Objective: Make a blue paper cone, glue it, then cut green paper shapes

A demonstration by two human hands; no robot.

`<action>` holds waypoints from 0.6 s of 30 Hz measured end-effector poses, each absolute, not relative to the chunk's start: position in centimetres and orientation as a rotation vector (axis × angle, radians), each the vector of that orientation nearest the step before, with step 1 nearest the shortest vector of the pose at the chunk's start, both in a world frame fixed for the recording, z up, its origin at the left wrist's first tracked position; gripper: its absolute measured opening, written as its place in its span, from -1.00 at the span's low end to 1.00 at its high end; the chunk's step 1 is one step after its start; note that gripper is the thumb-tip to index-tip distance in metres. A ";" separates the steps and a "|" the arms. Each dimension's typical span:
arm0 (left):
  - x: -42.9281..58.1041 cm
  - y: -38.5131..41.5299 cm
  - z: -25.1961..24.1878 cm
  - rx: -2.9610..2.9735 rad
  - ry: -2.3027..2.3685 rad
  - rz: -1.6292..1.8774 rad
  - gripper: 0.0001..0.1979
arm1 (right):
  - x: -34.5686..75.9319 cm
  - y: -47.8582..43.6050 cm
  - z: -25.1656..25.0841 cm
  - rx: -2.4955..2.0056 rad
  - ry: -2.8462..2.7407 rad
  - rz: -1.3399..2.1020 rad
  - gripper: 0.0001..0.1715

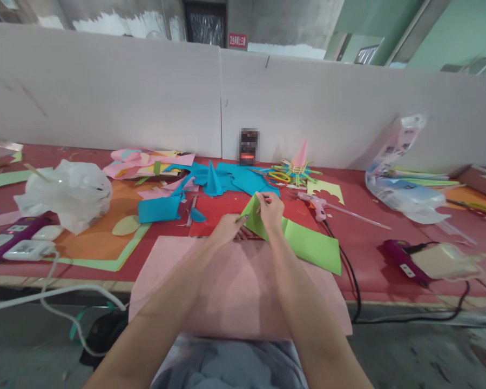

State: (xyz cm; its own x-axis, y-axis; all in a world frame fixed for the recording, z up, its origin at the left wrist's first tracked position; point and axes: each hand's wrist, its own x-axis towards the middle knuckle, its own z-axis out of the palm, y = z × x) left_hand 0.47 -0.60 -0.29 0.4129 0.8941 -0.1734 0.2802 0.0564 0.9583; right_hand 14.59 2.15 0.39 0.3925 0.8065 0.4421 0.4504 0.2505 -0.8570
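A long strip of bright green paper lies slantwise in front of me, bent near its left end. My left hand pinches that left end from below. Just above it, my right hand grips the same paper near its top edge, fingers closed. Under my forearms a pink sheet hangs over the table's front edge, with a red sheet behind it. A blue paper cone stands farther back. To the right of my right hand rests a pink glue gun with a clear glue stick in it.
Yellow-handled scissors and a pink cone on paper strips stand near the white partition. Purple power strips lie at both sides, with cables over the front edge. A crumpled plastic bag sits at left on orange paper.
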 end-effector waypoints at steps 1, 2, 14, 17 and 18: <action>0.5 -0.6 -0.3 1.495 1.105 0.654 -0.68 | 14.6 2.2 0.4 -1.378 -1.234 0.352 -0.56; 0.6 -0.7 -0.4 1.509 1.113 0.655 -0.66 | 14.7 2.2 0.4 -1.374 -1.231 0.351 -0.56; 0.2 -1.1 0.3 1.969 1.377 0.683 -0.40 | 14.7 2.2 0.5 -1.360 -1.184 0.393 -0.54; 0.2 -1.2 0.7 1.997 1.471 0.717 -0.43 | 14.8 2.3 0.4 -1.370 -1.174 0.383 -0.52; 0.1 -1.2 0.8 2.000 1.512 0.727 -0.44 | 14.8 2.3 0.5 -1.370 -1.173 0.388 -0.52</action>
